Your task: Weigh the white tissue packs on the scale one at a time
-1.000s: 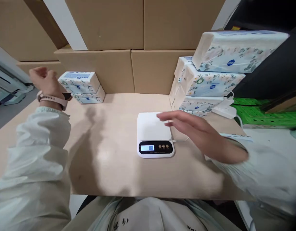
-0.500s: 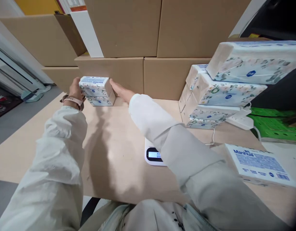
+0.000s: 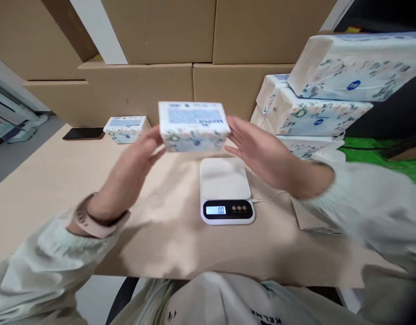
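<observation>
A tissue pack with a white and blue top and floral sides is held level in the air between my two hands. My left hand grips its left end, and my right hand presses its right end. Below and to the right of the pack, a white digital scale lies on the table, its plate bare and its display reading 0.0. Another tissue pack rests on the table behind my left hand.
Stacked tissue packs stand at the right, beyond my right forearm. Cardboard boxes line the back of the wooden table. A dark phone lies at the back left. A cable runs right from the scale.
The upper pack has been lifted off the lower one at the left and carried right, toward the scale, between both hands. The view has shifted, and the phone and whole scale now show.
</observation>
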`<state>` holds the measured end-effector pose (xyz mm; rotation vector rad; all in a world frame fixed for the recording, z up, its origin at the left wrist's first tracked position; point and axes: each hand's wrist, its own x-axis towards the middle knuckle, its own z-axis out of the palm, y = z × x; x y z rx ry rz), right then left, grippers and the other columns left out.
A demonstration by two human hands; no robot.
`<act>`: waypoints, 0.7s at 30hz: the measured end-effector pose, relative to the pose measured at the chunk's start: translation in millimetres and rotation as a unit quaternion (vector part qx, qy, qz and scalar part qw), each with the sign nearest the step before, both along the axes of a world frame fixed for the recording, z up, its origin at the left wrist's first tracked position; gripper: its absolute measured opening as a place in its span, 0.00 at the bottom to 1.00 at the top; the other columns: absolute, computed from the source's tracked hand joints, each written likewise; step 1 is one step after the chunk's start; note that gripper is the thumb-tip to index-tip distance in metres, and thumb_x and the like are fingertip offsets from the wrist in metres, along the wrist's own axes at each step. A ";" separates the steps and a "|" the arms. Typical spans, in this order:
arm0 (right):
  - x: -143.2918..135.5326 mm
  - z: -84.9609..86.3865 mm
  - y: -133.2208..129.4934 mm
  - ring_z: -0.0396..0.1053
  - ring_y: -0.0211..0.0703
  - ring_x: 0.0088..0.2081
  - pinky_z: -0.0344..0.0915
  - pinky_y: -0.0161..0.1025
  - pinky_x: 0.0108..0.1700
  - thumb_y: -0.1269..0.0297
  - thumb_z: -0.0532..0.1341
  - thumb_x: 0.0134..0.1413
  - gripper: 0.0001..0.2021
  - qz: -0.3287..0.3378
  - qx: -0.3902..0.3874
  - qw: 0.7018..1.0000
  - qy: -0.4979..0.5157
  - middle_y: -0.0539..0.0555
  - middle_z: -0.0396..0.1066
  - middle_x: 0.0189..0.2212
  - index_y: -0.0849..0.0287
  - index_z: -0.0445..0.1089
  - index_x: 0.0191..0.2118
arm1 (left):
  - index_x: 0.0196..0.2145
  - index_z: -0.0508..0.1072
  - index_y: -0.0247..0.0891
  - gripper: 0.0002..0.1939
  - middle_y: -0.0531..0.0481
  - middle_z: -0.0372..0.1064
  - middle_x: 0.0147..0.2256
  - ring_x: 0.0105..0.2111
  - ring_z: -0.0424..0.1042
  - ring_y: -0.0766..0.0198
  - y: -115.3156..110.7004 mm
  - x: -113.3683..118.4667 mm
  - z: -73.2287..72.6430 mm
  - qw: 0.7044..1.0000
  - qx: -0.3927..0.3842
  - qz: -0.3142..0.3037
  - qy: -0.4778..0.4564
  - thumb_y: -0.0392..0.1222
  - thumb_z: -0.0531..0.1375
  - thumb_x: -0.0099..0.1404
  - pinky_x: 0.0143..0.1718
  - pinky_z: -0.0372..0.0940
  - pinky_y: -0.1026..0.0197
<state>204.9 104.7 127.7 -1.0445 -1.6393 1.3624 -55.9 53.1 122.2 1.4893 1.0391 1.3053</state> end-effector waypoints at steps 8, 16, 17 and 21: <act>79.6 -102.3 -87.5 0.56 0.53 0.78 0.57 0.67 0.79 0.40 0.58 0.71 0.30 -0.150 -0.076 0.986 0.022 0.45 0.58 0.76 0.38 0.62 0.73 | 0.68 0.73 0.51 0.27 0.48 0.65 0.71 0.75 0.58 0.40 -24.2 44.2 -81.3 0.990 -0.087 -0.111 -0.008 0.56 0.63 0.75 0.76 0.57 0.33; 93.9 -155.9 -106.3 0.64 0.59 0.73 0.58 0.70 0.76 0.55 0.54 0.75 0.25 -0.252 0.261 0.931 -0.038 0.53 0.69 0.71 0.44 0.65 0.72 | 0.67 0.72 0.45 0.31 0.42 0.60 0.73 0.75 0.58 0.41 -40.2 31.2 -136.1 0.991 -0.088 0.098 -0.022 0.64 0.60 0.75 0.77 0.51 0.30; 94.2 -159.4 -106.3 0.65 0.59 0.72 0.59 0.70 0.75 0.55 0.54 0.75 0.25 -0.251 0.258 0.932 -0.046 0.54 0.69 0.70 0.45 0.66 0.72 | 0.66 0.72 0.45 0.31 0.42 0.61 0.72 0.74 0.59 0.41 -40.3 28.7 -138.7 0.990 -0.082 0.114 -0.033 0.64 0.60 0.75 0.76 0.53 0.30; 94.3 -167.3 -101.8 0.67 0.59 0.71 0.59 0.70 0.75 0.53 0.52 0.75 0.24 -0.258 0.206 0.943 -0.035 0.56 0.71 0.69 0.47 0.68 0.70 | 0.65 0.74 0.45 0.28 0.42 0.64 0.71 0.73 0.61 0.43 -38.5 24.0 -139.5 0.988 -0.063 0.132 -0.051 0.63 0.58 0.76 0.76 0.56 0.35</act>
